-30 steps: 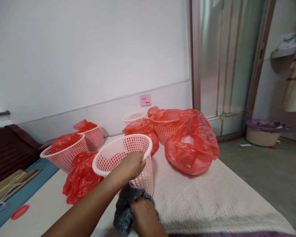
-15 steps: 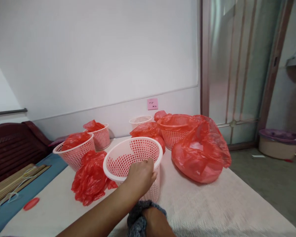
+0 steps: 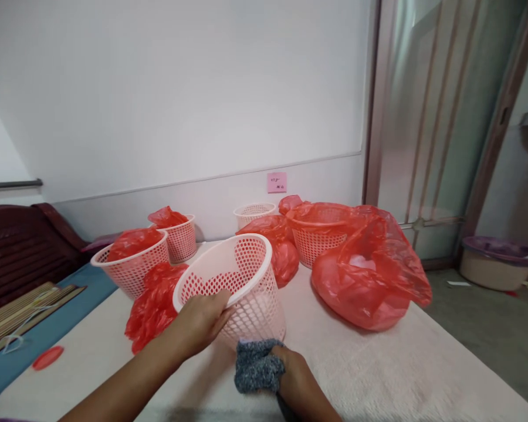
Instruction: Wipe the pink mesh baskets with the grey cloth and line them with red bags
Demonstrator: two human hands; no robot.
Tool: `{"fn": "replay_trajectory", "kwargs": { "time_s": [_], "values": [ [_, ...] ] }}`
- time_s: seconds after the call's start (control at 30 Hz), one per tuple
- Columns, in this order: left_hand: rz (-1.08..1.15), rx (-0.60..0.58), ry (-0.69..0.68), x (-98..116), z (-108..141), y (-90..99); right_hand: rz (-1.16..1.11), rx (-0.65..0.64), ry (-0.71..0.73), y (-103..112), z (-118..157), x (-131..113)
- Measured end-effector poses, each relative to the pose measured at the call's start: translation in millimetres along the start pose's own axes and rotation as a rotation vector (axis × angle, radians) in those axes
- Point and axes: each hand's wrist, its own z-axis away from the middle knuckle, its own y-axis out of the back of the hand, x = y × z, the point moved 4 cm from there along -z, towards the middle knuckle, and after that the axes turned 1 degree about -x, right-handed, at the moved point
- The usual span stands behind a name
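A pale pink lattice basket (image 3: 257,305) stands tilted toward the left in front of me. My left hand (image 3: 205,319) grips its near rim, thumb on the inside. A grey-blue fuzzy cloth (image 3: 259,366) is bunched in my right hand (image 3: 290,372), close against the lower near side of the basket. Crumpled red plastic (image 3: 152,308) lies just left of the basket. Behind and to the right, a red plastic bag (image 3: 365,293) rests next to another pink basket (image 3: 314,246) draped in red film.
Two baskets holding red plastic, one nearer (image 3: 134,272) and one farther (image 3: 181,240), stand at the left. Another basket (image 3: 254,215) is by the wall. A red oval piece (image 3: 48,357) lies on the white-covered table (image 3: 378,375).
My left hand has moved left along the rim, and the basket now leans left. The cloth in my right hand has come up beside the basket's lower wall. The view has shifted slightly.
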Motion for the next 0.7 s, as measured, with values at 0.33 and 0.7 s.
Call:
{"fn": "replay_trajectory", "kwargs": {
  "time_s": [0.33,0.7],
  "values": [
    [0.142,-0.045,-0.094,-10.3,-38.3,6.9,-0.097,-0.110,0.053,-16.8,-10.8,7.2],
    [0.180,-0.088,-0.082,-2.7,-65.6,7.5,-0.205,0.017,0.052,-3.5,3.1,-0.9]
  ]
}}
